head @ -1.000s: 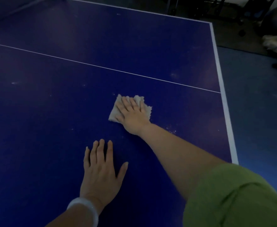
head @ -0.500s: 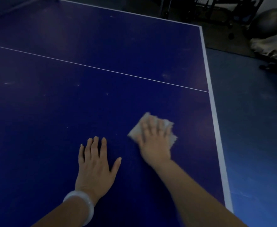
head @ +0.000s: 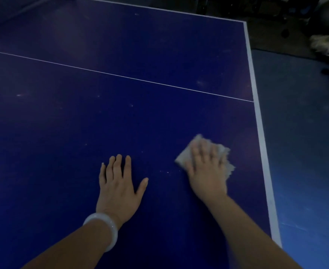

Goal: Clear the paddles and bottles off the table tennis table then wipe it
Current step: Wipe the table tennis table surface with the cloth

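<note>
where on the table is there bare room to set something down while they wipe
Most of the table shows bare blue: the stretch left of the left hand, and the far part beyond the thin white line. The near right is taken: the right hand presses a cloth flat close to the white edge stripe.

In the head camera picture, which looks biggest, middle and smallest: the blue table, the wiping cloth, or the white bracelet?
1. Blue table tennis table, by far the largest.
2. Pale crumpled wiping cloth, partly hidden under the right hand.
3. White smooth bracelet on the left wrist looks about the cloth's size, and nearer, so unsure.
</note>
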Demonstrator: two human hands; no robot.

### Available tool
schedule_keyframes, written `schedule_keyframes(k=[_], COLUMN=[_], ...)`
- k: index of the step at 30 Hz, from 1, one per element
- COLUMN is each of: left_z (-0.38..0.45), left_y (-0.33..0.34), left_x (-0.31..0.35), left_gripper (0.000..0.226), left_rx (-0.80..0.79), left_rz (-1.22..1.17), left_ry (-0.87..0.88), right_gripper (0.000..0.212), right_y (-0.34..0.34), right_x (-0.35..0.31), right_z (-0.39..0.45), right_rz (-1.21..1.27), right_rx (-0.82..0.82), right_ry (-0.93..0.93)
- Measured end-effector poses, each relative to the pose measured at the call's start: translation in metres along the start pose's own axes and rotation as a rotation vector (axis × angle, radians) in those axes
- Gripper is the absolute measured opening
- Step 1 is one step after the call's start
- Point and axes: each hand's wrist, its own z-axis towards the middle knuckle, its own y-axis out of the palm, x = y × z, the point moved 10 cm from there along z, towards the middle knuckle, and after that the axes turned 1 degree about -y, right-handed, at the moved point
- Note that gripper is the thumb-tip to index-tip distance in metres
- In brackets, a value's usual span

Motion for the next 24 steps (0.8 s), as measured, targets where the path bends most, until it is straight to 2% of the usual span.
schedule_keyframes(k=[2,4,5,8,11,13,18,24], left_z=[0.0,0.0,0.0,0.0,0.0,0.0,-0.001,0.0], left_y=[-0.001,-0.001,-0.001,0.001,0.003,0.003,0.002,0.005], left_x=[0.001,0.0,0.0,0.0,-0.001,-0.002,0.0,0.001], left_gripper=[0.086,0.087,0.087,0.087,0.087,0.085,0.083,0.084], left_rx=[-0.002,-0.006,-0.007,-0.016,-0.027,-0.031,-0.048,-0.115], left_rz=[0.014,0.016,0.015,-0.007,-0.005,0.002,-0.023,-0.079], left_ry=[0.001,0.002,0.001,0.003,0.0,0.0,0.011,0.025], right_gripper=[0.064,0.065,0.066,0.064,0.069,0.067,0.064,0.063], right_y=[0.008,0.007,0.005,0.002,-0.002,-0.004,0.012,0.014], right_x=[-0.055,-0.049,-0.026,0.073,0.094,0.057,-0.05,-0.056], right_z=[-0.013,-0.004,0.004,0.005,-0.041,-0.072,-0.103,-0.095], right_rz=[-0.018,-0.015,-0.006,-0.036,0.014,-0.01,0.059,0.041], right_rx=[-0.037,-0.062,-0.054,-0.035,-0.021,0.02,0.047,0.048], right_ry=[-0.292,-0.378,-0.313,0.106,0.333,0.356,0.279,0.337])
